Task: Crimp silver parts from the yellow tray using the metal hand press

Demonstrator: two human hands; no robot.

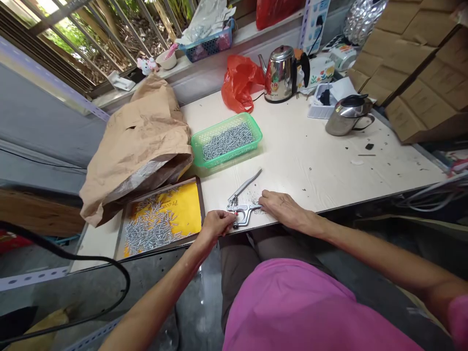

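Note:
A small metal hand press with a long raised lever stands at the near edge of the white table. My left hand is closed at the press's left side, fingertips pinched together at its jaw; what they hold is too small to see. My right hand rests on the table at the press's right end, its fingers curled against the base. A yellow-lined tray of several small metal pieces lies left of my left hand. A green basket with more metal pieces sits behind the press.
A brown paper sack lies over the tray's far side. At the back stand a red plastic bag, a steel kettle, a second kettle and cardboard boxes. A black cable loops at lower left.

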